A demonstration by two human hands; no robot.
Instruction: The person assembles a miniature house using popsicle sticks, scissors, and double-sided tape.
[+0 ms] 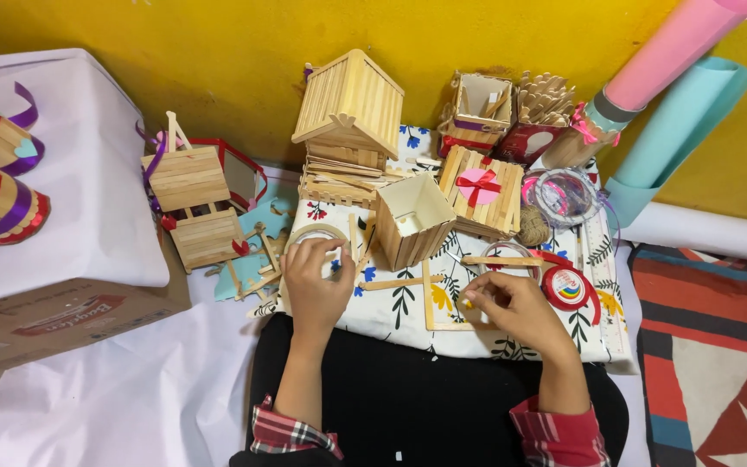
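- Holding a glue cup [317, 240] in my left hand [316, 285], fingers curled round it.
- Pinching a stick [470, 303] of the flat frame [432, 304] with my right hand [516, 310].
- Frame only partly assembled, I judge; box [412, 218] and house [352, 104] stand finished.

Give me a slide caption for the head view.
Left hand on a tape roll, right hand pinching a craft stick frame, among stick-built houses.

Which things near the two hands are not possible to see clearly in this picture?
Head view only:
- Round container: contents hidden by the left hand.
- Right hand fingertips: whatever they pinch is too small to tell.
- Open stick box: inside bottom hidden by its own walls.
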